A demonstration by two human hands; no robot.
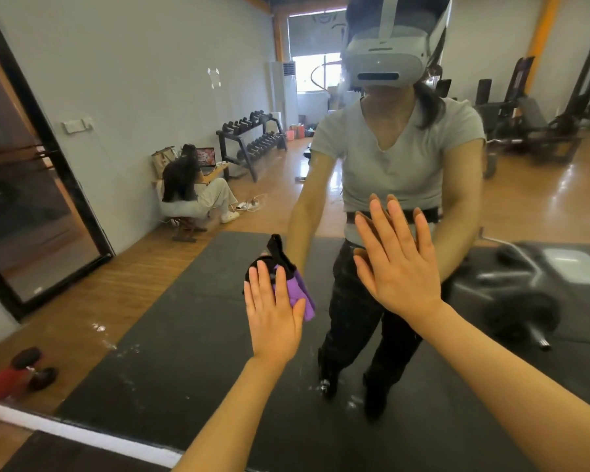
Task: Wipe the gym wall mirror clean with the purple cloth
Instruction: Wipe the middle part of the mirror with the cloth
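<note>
Your left hand (272, 316): fingers straight, pressing the purple cloth (300, 292) flat on the mirror (143, 97).
Your right hand (397, 264): spread flat on the glass, holding nothing.
Cloth: soft, bunched, purple with a black band, low on the mirror beside your left thumb.
Mirror: smooth, with white specks near its bottom edge.

Purple cloth (298, 292) with black edging, bunched flat against the smudged wall mirror (123, 80), low centre
</note>
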